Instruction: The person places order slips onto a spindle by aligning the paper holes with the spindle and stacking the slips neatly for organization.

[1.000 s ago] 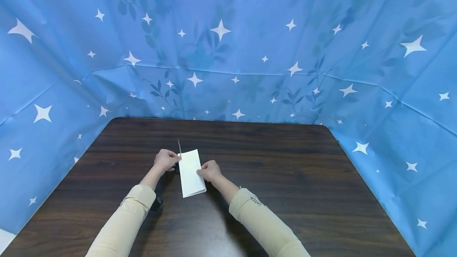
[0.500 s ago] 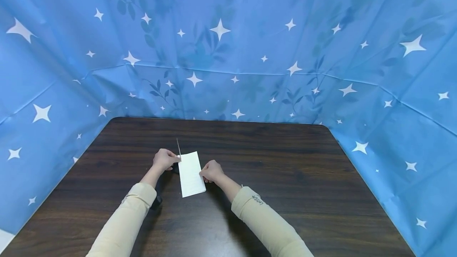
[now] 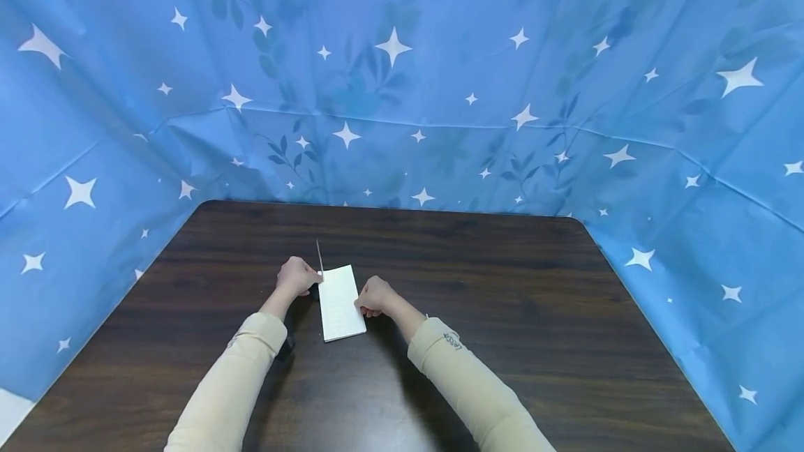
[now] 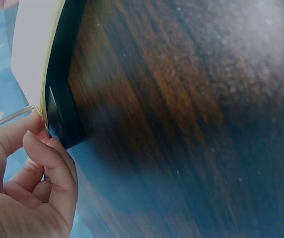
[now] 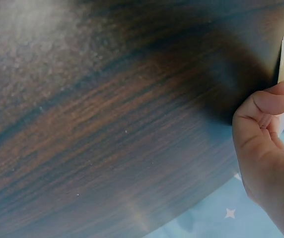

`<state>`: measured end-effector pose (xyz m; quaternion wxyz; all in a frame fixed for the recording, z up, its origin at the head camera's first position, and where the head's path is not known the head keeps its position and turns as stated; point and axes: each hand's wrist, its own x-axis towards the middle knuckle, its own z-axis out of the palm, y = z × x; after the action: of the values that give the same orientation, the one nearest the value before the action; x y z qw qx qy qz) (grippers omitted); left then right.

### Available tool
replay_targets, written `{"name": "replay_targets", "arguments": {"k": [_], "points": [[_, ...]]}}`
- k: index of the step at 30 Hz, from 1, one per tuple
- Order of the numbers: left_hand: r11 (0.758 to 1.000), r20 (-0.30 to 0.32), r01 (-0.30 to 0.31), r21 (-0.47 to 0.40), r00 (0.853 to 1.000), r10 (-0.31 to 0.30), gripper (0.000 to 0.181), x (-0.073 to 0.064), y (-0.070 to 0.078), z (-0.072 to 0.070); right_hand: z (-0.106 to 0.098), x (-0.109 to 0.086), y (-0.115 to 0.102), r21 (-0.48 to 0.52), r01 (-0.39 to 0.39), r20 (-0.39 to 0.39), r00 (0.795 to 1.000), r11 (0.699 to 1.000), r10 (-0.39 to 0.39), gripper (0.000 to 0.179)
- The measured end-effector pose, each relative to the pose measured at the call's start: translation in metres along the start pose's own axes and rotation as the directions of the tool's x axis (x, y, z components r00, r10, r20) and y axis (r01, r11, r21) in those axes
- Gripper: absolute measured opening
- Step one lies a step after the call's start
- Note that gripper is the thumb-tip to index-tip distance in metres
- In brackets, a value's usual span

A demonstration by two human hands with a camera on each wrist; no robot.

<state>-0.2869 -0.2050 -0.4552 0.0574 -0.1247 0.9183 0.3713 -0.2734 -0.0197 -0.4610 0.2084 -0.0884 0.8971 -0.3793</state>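
A white notebook (image 3: 341, 302) lies on the dark wooden table, its stacked page edges yellowish in both wrist views. At its upper left corner my left hand (image 3: 298, 276) pinches the edge between thumb and fingers. A thin metallic strip (image 4: 10, 118) sticks out from that corner beside the fingertips. Just under the same edge is a black rounded object (image 4: 65, 119), mostly hidden by the notebook and hand; I cannot tell its kind. My right hand (image 3: 379, 296) pinches the right edge with thumb and curled fingers (image 5: 268, 101).
Dark wood tabletop (image 3: 515, 340) stretches out on both sides of the notebook. Behind the table's far edge hangs a blue curtain (image 3: 402, 89) with white stars. A small dark object (image 3: 285, 347) shows below the left forearm.
My right thumb has shifted from over the page to the notebook's right edge. The raised lower right corner of the upper page has come down. My left hand keeps its place.
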Motion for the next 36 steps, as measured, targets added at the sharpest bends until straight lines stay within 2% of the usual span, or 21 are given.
{"name": "replay_targets", "arguments": {"k": [6,11,17,23,30,36], "points": [[1.0,-0.001,0.02,0.024,1.0,-0.02,0.019,-0.001,0.003,-0.001,-0.002,-0.002,-0.002,0.011,-0.009,0.007,1.0,1.0,0.009,0.035],[0.999,-0.006,0.02,0.046,1.0,-0.02,0.019,-0.002,0.004,0.001,0.0,-0.001,-0.001,-0.029,0.002,0.001,1.0,1.0,-0.002,0.041],[0.999,0.003,0.033,0.024,0.999,-0.033,0.019,-0.002,0.006,0.002,-0.001,-0.003,-0.003,-0.069,0.004,0.007,1.0,0.998,-0.003,0.042],[0.997,0.002,0.073,0.005,0.997,-0.073,0.017,-0.002,0.005,0.003,-0.003,-0.009,-0.002,-0.047,0.032,0.056,0.998,0.998,-0.029,0.04],[0.984,0.035,0.121,-0.13,0.992,-0.117,0.018,-0.001,0.002,0.003,-0.005,-0.011,0.002,0.048,0.041,0.056,0.997,0.998,-0.044,0.026],[0.942,0.081,0.166,-0.293,0.986,-0.148,0.022,0.002,-0.002,0.002,-0.007,-0.011,0.004,0.082,0.046,0.072,0.996,0.996,-0.052,0.022]]}}
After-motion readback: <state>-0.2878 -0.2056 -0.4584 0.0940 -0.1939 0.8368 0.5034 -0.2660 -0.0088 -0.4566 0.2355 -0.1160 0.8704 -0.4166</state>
